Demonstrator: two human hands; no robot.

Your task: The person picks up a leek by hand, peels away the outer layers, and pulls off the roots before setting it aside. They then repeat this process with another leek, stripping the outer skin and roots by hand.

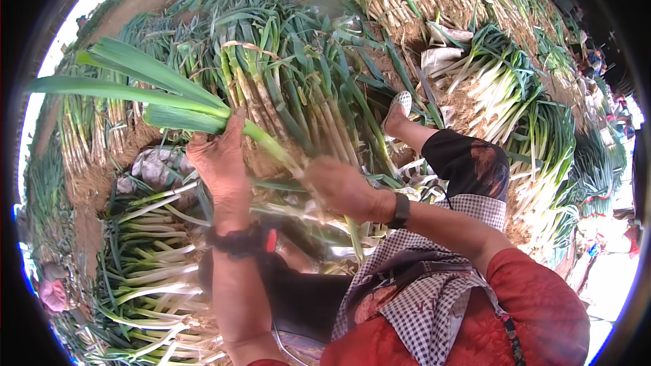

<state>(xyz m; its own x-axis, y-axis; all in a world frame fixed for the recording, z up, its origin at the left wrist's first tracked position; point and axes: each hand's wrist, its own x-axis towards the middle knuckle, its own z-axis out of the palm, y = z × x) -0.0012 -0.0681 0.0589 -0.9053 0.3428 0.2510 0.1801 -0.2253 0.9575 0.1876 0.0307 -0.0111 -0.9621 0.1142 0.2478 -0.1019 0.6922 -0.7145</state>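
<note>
A leek (268, 142) with wide green leaves is held slantwise in front of me, its leaves fanning out to the upper left. My left hand (220, 163) is closed around it where the leaves meet the pale stem. At the stem's lower end my right hand (346, 188) is closed and blurred by motion. Whether its fingers grip the stem itself or an outer layer cannot be made out. Just below that hand hangs a green strip (354, 238). The leek's root end is hidden.
Unpeeled leeks with brown, soiled stems (254, 95) stand beyond my hands. Pale, cleaned leeks (152, 278) lie in a pile at the left, and more white-stemmed leeks (498, 98) lie at the right. A checked cloth (427, 305) covers my lap; my shoe (399, 108) rests among leaves.
</note>
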